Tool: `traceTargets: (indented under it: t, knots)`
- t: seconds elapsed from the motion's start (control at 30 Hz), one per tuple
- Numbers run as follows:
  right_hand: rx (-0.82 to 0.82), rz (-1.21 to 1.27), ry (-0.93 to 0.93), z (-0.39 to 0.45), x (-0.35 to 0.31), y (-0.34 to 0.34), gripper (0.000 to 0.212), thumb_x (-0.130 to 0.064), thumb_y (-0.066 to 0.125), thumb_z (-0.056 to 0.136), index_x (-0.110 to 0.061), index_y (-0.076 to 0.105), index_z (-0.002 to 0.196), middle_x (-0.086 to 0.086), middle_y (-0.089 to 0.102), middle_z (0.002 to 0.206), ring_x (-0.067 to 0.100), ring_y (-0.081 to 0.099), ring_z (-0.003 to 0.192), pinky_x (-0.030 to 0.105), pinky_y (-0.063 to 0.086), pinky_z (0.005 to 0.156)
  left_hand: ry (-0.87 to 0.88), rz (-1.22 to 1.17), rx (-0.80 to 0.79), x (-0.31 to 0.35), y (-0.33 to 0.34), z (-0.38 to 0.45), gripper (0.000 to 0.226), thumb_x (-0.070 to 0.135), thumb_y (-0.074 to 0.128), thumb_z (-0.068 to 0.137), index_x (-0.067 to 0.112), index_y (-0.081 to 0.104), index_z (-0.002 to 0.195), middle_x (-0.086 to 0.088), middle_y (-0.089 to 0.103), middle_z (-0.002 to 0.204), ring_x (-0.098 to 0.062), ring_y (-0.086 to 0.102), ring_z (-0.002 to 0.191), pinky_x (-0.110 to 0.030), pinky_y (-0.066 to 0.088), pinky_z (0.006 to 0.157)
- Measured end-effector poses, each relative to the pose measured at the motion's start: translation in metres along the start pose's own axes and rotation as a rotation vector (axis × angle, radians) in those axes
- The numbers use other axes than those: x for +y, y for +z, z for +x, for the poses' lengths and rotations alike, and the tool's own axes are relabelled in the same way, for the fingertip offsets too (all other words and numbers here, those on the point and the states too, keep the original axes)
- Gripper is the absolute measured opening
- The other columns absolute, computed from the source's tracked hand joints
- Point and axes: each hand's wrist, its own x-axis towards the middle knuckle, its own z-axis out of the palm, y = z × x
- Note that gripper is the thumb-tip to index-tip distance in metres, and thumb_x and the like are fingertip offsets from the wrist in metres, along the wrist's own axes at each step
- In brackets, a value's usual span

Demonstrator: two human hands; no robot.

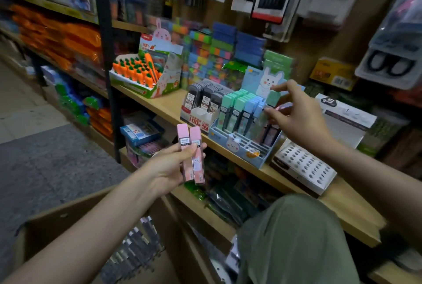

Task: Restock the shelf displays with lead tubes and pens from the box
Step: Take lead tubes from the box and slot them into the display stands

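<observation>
My left hand holds two pink lead tubes upright in front of the shelf. My right hand reaches into the blue bunny display box on the wooden shelf, its fingers pinching a green-capped lead tube at the right end of the back row. Green and blue capped tubes fill the rear slots; the front slots stand bare. A cardboard box sits at the lower left with several grey tubes inside.
A red-and-white display of grey lead tubes stands left of the bunny box. A carrot pen display is further left. A white holed tray lies to the right. My green-clad knee is below the shelf.
</observation>
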Motion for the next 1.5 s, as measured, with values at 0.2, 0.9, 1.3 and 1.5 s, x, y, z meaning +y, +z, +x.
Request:
traceTargets:
  t: [0.2,0.9,1.3,1.5]
  knots:
    - [0.052,-0.077,-0.055,0.017,-0.004,0.023,0.037,-0.023,0.077,0.084,-0.019,0.058,0.116,-0.007,0.058,0.092,0.012,0.067,0.076,0.036,0.058,0.073,-0.01,0.002,-0.018,0.001,0.0,0.003,0.02,0.009,0.061,0.09,0.018,0.071,0.104,-0.004,0.075,0.102,-0.018,0.067,0.093,-0.042,0.052,0.075]
    - [0.049,-0.206,0.025,0.036,0.003,0.097,0.045,-0.02,0.078,0.081,-0.014,0.063,0.123,0.007,0.056,0.113,0.023,0.059,0.1,0.041,0.053,0.089,0.055,0.008,-0.001,0.011,-0.007,0.008,0.015,0.01,0.06,0.091,0.018,0.071,0.099,-0.001,0.076,0.096,-0.018,0.067,0.094,-0.038,0.05,0.07]
    - [-0.072,0.024,-0.028,-0.003,-0.033,0.089,0.037,-0.038,0.066,0.089,-0.031,0.058,0.124,-0.011,0.059,0.092,0.004,0.061,0.078,0.024,0.052,0.067,0.102,0.12,-0.068,0.011,-0.006,0.001,0.015,0.015,0.064,0.09,0.015,0.073,0.102,-0.004,0.076,0.099,-0.014,0.069,0.088,-0.036,0.053,0.076]
    - [-0.261,0.101,-0.062,-0.028,-0.057,0.094,0.031,-0.028,0.077,0.083,-0.031,0.069,0.113,-0.018,0.068,0.096,-0.004,0.064,0.083,0.015,0.052,0.077,0.13,0.239,-0.111,0.006,0.0,-0.009,0.02,0.014,0.06,0.092,0.011,0.07,0.109,-0.008,0.073,0.092,-0.018,0.069,0.08,-0.029,0.054,0.064]
